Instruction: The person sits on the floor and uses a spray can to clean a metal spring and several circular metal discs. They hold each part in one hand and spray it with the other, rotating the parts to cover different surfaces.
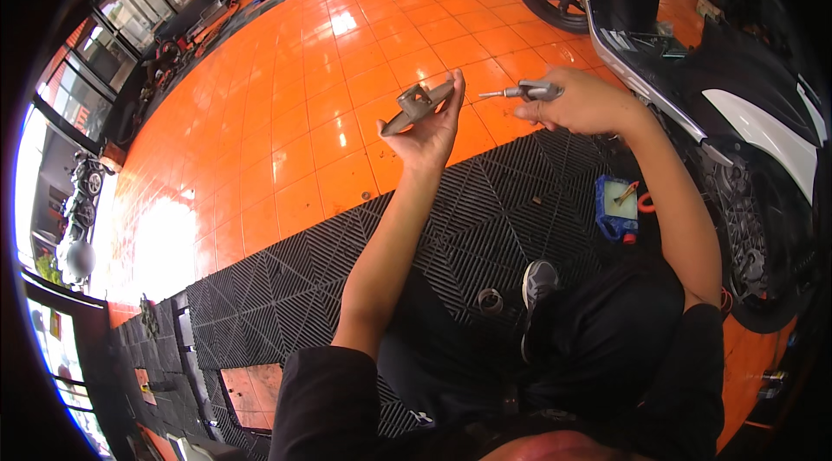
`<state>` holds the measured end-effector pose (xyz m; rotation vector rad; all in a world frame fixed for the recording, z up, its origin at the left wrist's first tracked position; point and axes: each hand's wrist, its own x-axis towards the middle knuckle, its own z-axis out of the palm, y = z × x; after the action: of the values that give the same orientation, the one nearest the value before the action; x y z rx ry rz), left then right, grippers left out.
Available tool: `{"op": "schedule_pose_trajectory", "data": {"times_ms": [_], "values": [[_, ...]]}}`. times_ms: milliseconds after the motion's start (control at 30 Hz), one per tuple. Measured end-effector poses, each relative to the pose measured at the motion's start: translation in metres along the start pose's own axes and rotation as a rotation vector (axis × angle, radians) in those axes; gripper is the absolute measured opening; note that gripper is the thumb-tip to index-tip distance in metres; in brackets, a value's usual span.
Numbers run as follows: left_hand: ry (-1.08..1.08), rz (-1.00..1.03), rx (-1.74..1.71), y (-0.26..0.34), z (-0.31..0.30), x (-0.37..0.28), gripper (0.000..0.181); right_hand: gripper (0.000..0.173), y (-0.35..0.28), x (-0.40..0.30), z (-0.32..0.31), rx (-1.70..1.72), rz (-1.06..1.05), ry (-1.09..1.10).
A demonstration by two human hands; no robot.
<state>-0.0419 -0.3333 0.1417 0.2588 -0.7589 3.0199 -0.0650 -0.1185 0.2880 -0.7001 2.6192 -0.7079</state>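
Observation:
My left hand (426,144) holds up a metal disc with a raised hub (415,106), which looks like a scooter's pulley face. The disc is tilted, and its hub faces up and away from my palm. Across from it, my right hand (582,102) grips an air blow gun (534,90). The gun's thin nozzle points left toward the disc, with a gap between them. Both hands are raised over the floor, in front of my bent legs.
A white and black scooter (754,116) stands at right, its engine side exposed. Near it, a cut-open blue jug (617,227) contains pale liquid and a brush (626,193). A metal ring (490,300) lies on the black ribbed mat (312,292) by my shoe (539,282). Orange tiles (312,103) extend beyond.

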Motion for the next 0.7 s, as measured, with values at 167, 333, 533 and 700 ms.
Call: {"op": "schedule_pose_trajectory", "data": {"times_ms": [167, 333, 533, 700], "values": [[0.278, 0.341, 0.412, 0.007, -0.012, 0.004, 0.096, 0.030, 0.000, 0.005, 0.017, 0.014, -0.107, -0.156], [0.408, 0.327, 0.944, 0.019, -0.032, 0.009, 0.087, 0.037, 0.014, 0.016, 0.041, -0.111, -0.316, -0.013], [0.546, 0.138, 1.580, 0.043, -0.015, 0.006, 0.076, 0.049, -0.016, 0.004, 0.013, -0.267, -0.188, -0.204], [0.679, -0.068, 2.040, 0.049, -0.025, 0.010, 0.068, 0.046, 0.023, 0.025, 0.022, -0.127, -0.246, -0.213]]}}
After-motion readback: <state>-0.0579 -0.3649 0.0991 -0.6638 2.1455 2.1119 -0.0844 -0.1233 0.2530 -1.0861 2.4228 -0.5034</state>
